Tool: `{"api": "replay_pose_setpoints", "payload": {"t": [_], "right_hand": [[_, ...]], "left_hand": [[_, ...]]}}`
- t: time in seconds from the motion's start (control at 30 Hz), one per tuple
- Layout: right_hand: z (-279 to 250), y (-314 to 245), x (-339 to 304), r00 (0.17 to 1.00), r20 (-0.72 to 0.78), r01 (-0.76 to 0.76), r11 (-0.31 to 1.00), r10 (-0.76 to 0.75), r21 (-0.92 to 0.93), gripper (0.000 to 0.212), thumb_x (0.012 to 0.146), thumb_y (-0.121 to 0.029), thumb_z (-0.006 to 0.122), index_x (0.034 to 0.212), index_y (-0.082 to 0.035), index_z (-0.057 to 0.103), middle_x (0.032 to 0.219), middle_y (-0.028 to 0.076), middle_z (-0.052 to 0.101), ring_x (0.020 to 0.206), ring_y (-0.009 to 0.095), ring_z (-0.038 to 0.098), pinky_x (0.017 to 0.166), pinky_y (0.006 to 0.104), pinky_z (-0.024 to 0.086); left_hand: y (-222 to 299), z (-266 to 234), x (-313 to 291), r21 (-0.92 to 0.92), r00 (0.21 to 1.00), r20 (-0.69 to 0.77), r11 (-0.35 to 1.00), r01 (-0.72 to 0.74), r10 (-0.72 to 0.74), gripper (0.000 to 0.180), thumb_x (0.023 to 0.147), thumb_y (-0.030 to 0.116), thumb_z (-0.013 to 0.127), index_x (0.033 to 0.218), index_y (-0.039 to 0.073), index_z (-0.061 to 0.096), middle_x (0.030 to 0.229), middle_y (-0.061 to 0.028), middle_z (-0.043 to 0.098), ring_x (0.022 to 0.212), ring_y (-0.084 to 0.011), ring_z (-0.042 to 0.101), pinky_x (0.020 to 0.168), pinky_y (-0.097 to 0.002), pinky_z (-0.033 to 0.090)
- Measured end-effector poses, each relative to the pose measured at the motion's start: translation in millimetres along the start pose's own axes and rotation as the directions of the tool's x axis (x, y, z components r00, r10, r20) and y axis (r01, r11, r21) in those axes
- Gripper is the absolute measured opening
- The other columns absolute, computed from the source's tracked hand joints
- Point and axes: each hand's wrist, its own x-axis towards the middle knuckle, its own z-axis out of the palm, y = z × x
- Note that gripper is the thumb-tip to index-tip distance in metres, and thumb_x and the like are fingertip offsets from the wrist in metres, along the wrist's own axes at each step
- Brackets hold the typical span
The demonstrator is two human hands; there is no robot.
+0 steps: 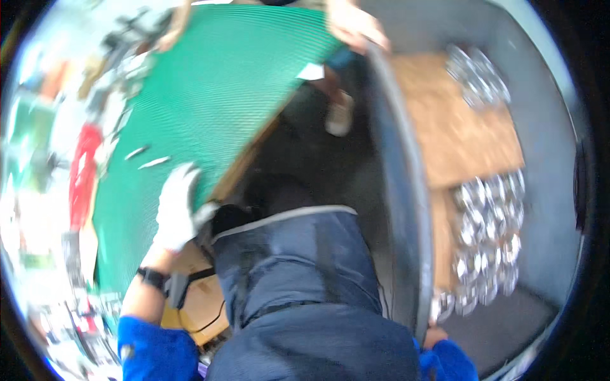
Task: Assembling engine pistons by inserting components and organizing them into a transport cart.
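My left hand (176,209), in a white glove, lies on the green ribbed mat (210,95) at the table's edge, fingers stretched and thumb apart. Two slim pale objects, one a small stick (154,162), rest on the mat just beyond my fingertips. At the lower right, my right hand (435,335) grips the near end of the rim of a large grey bin (416,184); most of its fingers are hidden. Inside the bin, rows of shiny clear round pieces (486,232) sit beside brown cardboard (457,127). More clear pieces (478,75) lie on the cardboard's far end.
Another person's hand (356,26) holds the bin's far rim, and their other hand (168,39) is at the mat's far left. A red object (84,171) and blurred clutter line the table's left side. A cardboard box (202,286) stands under the table edge, by my left forearm.
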Motion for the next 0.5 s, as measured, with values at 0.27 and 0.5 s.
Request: {"api": "replay_pose_setpoints", "payload": {"t": [0.27, 0.5], "right_hand": [[71.1, -232.0, -56.3, 0.941, 0.077, 0.306, 0.733, -0.33, -0.607, 0.038, 0.092, -0.021, 0.055, 0.128, -0.008, 0.051, 0.122, 0.012, 0.06, 0.113, 0.026, 0.058, 0.087, 0.0397, 0.052], [53.1, -331.9, -95.6, 0.806, 0.117, 0.553, 0.667, -0.581, -0.5, 0.035, 0.092, -0.018, 0.056, 0.124, -0.005, 0.053, 0.119, 0.01, 0.062, 0.112, 0.023, 0.058, 0.088, 0.0373, 0.051]], "left_hand": [[-7.2, -2.3, -24.9, -0.116, 0.996, 0.081, 0.992, 0.053, -0.044, 0.074, 0.075, 0.039, 0.073, 0.135, 0.003, 0.046, 0.14, -0.0221, 0.043, 0.134, -0.0423, 0.037, 0.113, -0.0529, 0.029], [-31.5, -52.8, -96.7, -0.121, 0.999, 0.026, 0.993, -0.017, 0.02, 0.079, 0.078, 0.054, 0.067, 0.134, 0.002, 0.047, 0.139, -0.0229, 0.044, 0.131, -0.0448, 0.038, 0.111, -0.0563, 0.029]]}}
